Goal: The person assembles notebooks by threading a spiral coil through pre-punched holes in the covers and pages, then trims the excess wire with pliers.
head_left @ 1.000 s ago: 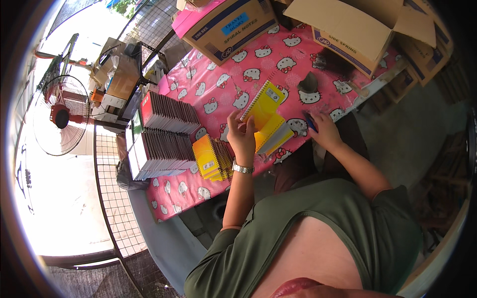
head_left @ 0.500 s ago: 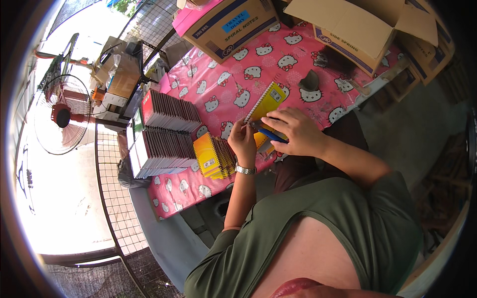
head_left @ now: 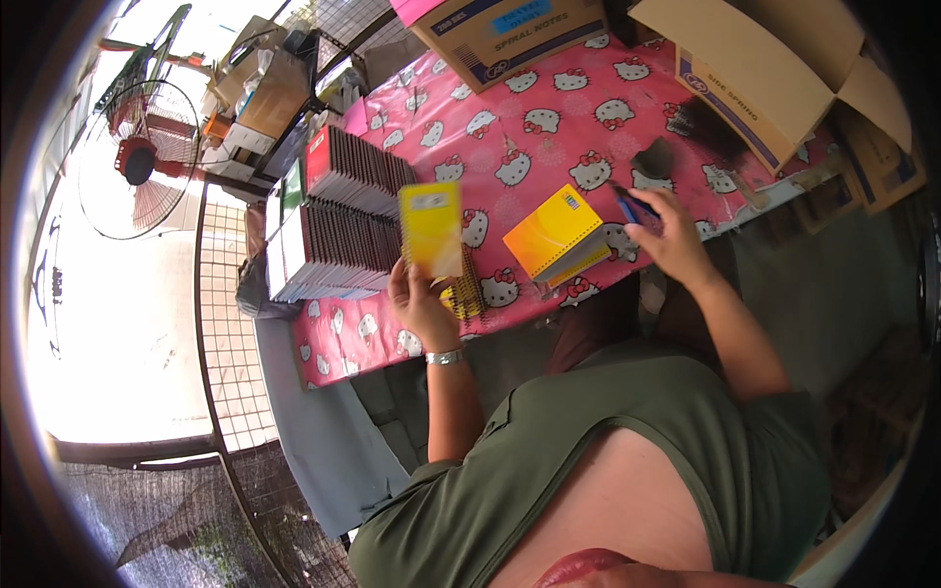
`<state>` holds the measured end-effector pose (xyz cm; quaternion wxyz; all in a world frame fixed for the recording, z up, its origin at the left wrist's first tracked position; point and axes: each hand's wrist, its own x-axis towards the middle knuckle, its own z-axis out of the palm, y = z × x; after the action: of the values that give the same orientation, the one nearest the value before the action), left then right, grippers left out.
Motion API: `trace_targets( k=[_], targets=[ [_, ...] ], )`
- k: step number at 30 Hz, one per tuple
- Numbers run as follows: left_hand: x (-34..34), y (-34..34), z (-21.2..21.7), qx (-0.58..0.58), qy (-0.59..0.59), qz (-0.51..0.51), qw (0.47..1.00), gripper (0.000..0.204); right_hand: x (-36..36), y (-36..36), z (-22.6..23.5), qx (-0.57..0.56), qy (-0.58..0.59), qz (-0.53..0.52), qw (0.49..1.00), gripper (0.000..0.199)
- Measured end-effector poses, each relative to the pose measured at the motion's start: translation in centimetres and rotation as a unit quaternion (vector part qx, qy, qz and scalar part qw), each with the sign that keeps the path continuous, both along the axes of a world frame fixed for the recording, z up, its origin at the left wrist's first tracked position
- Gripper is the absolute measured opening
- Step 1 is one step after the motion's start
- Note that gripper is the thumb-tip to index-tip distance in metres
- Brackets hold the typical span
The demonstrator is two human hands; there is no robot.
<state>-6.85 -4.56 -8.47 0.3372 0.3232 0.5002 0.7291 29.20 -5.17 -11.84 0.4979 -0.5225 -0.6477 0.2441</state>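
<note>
- Pinching one yellow notebook [head_left: 431, 223] by its lower end, the left hand [head_left: 421, 306] has thumb and fingers closed on it; this head view shows the notebook held up near the left side of the table.
- One wristwatch [head_left: 444, 358], silver, circles the left wrist.
- The right hand [head_left: 674, 235] is partly curled around one blue-handled tool [head_left: 639, 208] — its working end is too small to make out.
- Between the two hands, one small pile of yellow-orange notebooks [head_left: 557, 233] lies on the table; the number in it cannot be counted.
- One stack of wire-bound yellow notebooks [head_left: 471, 290] sits just behind the held notebook, which partly hides it.
- Two rows of dark-edged notebooks stand farther left: one red-topped row [head_left: 365, 176] and one white-topped row [head_left: 348, 247], side by side.
- One pink tablecloth [head_left: 542, 157], printed with white cat faces, covers the table.
- One dark grey piece [head_left: 654, 159] lies beyond the right hand.
- Three cardboard boxes are visible at the far side — one at left [head_left: 520, 44], one open-flapped [head_left: 740, 93], one at far right [head_left: 882, 181].
- One fan [head_left: 137, 160] stands left.
</note>
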Motion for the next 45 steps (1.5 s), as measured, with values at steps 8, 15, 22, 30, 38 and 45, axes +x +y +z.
trace_targets(
  k=[8, 15, 22, 30, 38, 45],
  targets=[
    [-7.2, -2.5, -3.0, -0.231, 0.510, 0.184, 0.808, 0.024, 4.7, 3.4, -9.2, 0.018, -0.246, -0.037, 0.968, 0.041],
    [5.3, 2.0, 0.3, 0.082, 0.615, -0.080, 0.780, 0.022, 14.9, 13.7, -11.2, -0.090, -0.444, -0.258, 0.854, 0.023],
    [13.5, 1.8, -0.1, 0.028, 0.735, -0.275, 0.619, 0.019, 16.2, 13.5, -9.8, -0.114, -0.464, -0.167, 0.862, 0.020],
    [11.3, 3.8, 2.2, 0.005, 0.634, -0.397, 0.664, 0.024, 17.4, 14.6, -7.8, -0.038, -0.274, -0.242, 0.930, 0.014],
    [12.0, 4.6, 3.9, 0.097, 0.676, -0.247, 0.687, 0.019, 5.1, 8.8, 2.5, 0.087, -0.033, 0.112, 0.989, 0.026],
    [12.3, 3.8, 2.4, 0.112, 0.699, -0.214, 0.673, 0.019, -1.8, 5.5, 2.8, 0.134, -0.015, 0.173, 0.976, 0.039]
  ],
)
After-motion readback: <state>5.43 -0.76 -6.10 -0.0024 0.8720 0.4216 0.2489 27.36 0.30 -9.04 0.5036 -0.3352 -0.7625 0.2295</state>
